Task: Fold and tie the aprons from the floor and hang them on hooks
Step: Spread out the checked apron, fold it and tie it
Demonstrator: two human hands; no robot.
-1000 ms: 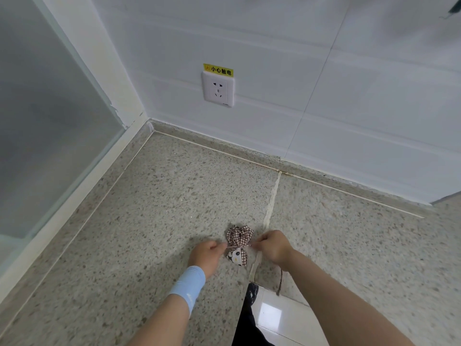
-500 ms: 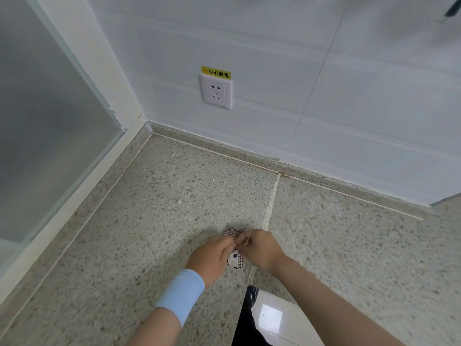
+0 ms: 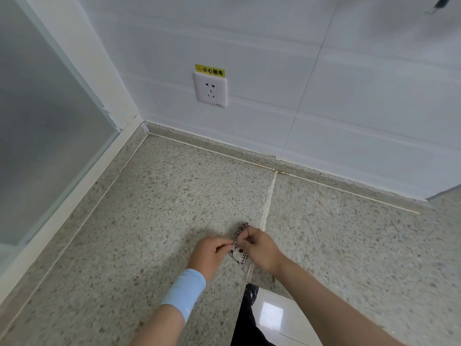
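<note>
Both hands (image 3: 209, 253) pinch small bundled checked apron (image 3: 240, 253)

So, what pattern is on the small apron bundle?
Brown-and-white check; the apron bundle shows in the head view.

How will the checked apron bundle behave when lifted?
Probably floppy: the checked apron bundle is soft cloth, cinched mid-way with ends flaring. Likely light; left hand and right hand pinch it with fingertips. Lumpy, so unlikely to roll.
</note>
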